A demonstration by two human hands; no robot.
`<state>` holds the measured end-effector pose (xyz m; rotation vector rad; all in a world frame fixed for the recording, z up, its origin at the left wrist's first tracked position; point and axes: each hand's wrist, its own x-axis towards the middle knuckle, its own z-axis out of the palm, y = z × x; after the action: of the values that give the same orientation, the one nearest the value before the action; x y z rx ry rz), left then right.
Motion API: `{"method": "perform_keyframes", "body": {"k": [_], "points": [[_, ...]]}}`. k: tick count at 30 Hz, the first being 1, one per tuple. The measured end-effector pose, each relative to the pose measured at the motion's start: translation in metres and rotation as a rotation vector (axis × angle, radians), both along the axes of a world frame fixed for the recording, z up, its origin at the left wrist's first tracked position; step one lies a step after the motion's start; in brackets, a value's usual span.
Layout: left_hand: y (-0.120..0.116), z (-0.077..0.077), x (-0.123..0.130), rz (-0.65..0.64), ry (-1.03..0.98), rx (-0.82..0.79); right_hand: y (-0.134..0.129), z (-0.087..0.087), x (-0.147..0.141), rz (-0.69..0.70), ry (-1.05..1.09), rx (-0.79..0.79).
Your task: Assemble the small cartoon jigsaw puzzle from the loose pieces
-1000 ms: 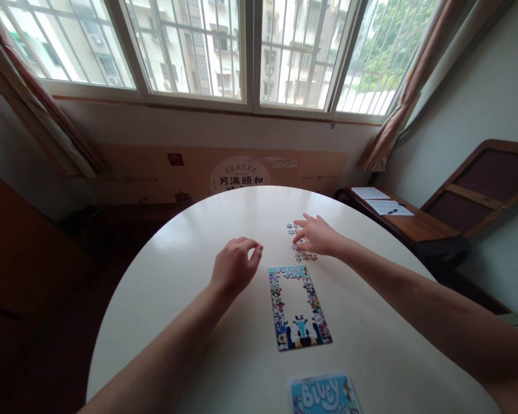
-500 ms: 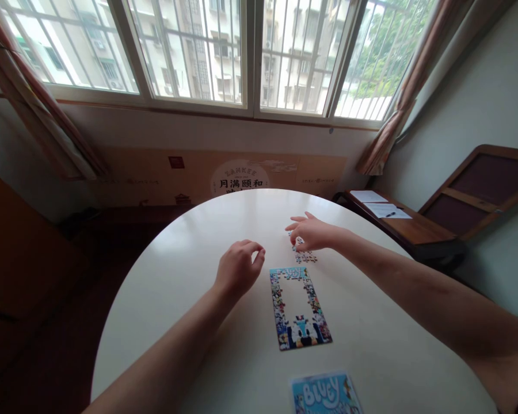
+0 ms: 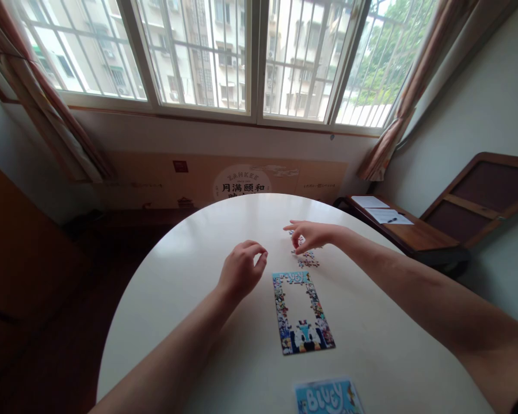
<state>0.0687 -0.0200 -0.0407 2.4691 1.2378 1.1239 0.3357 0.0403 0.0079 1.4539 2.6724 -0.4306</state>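
Observation:
A partly assembled puzzle (image 3: 285,332) lies on the white round table (image 3: 164,299), its border joined and its middle showing bare table. Loose puzzle pieces (image 3: 309,262) are grouped just beyond it. Over these pieces is my right hand (image 3: 313,234), thumb and index finger pinched at their left side; whatever is between the fingertips is too small to make out. My left hand (image 3: 244,265) rests left of the puzzle's upper end, thumb and fingertips together, and anything between them is hidden. A blue Bluey picture (image 3: 326,397) lies at the near edge of the view.
Beyond the table are a beige banner (image 3: 155,172) and barred windows (image 3: 198,57). To the right stands a wooden bench (image 3: 431,236) with papers (image 3: 386,215) and a pen on it.
The view has tilted slightly, so everything sits a little lower. My right hand's raised fingers have come down and its thumb and index finger have drawn together among the pieces. My left hand keeps its pose.

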Motion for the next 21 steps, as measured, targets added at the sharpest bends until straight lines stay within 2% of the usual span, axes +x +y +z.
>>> {"method": "perform_keyframes", "body": {"k": [4, 7, 11, 15, 18, 21], "points": [[-0.003, 0.002, 0.000, -0.033, -0.008, -0.044, -0.014, 0.008, 0.000, -0.002, 0.209, -0.062], [-0.008, 0.006, 0.002, -0.092, -0.007, -0.092, -0.036, 0.011, -0.004, -0.021, 0.433, -0.174], [-0.020, 0.011, 0.008, -0.209, -0.026, -0.144, -0.070, 0.008, -0.011, -0.012, 0.583, -0.246], [-0.030, 0.014, 0.015, -0.323, -0.020, -0.174, -0.090, -0.002, -0.015, -0.001, 0.725, -0.251], [-0.034, 0.014, 0.017, -0.334, -0.021, -0.195, -0.093, -0.011, -0.021, -0.013, 0.870, -0.244], [-0.033, 0.011, 0.018, -0.309, -0.022, -0.242, -0.093, -0.021, -0.026, -0.061, 0.980, -0.095]]}}
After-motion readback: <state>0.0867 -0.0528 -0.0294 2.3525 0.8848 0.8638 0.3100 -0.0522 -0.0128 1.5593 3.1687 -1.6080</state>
